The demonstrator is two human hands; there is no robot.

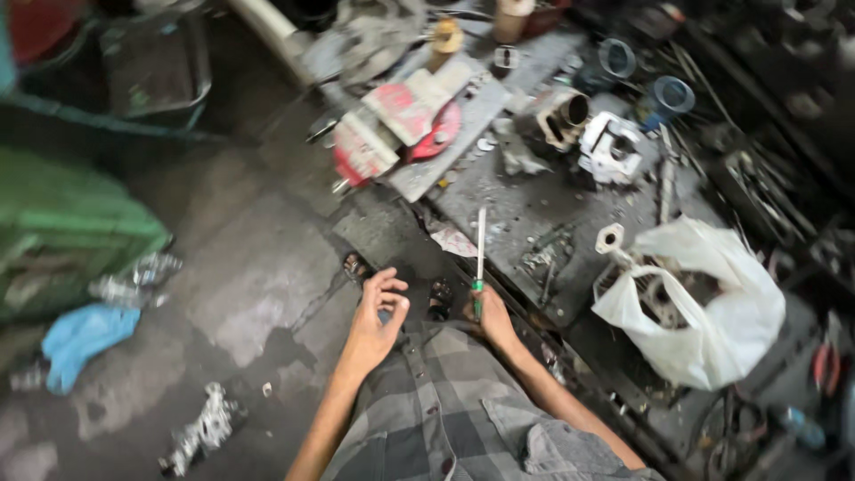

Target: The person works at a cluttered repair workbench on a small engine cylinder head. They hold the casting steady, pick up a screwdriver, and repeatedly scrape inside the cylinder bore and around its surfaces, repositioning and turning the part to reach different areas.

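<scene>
- Head view: the right hand (492,318) grips a white-shafted, green-handled screwdriver (480,254) upright at the near edge of the cluttered grey metal bench (525,209).
- The left hand (377,316) hangs half-curled, empty.
- Risk, I'd judge: the raised tip could slip and jab those loose fingers.

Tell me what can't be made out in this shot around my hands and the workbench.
Head view only:
- Right hand: fingers hidden behind the screwdriver handle; its tip is blurred.
- Left hand: whether it pinches anything is too small to tell.
- Metal part in the white plastic bag: mostly covered.
- Workbench far right: dark, blurred, cut off.
</scene>
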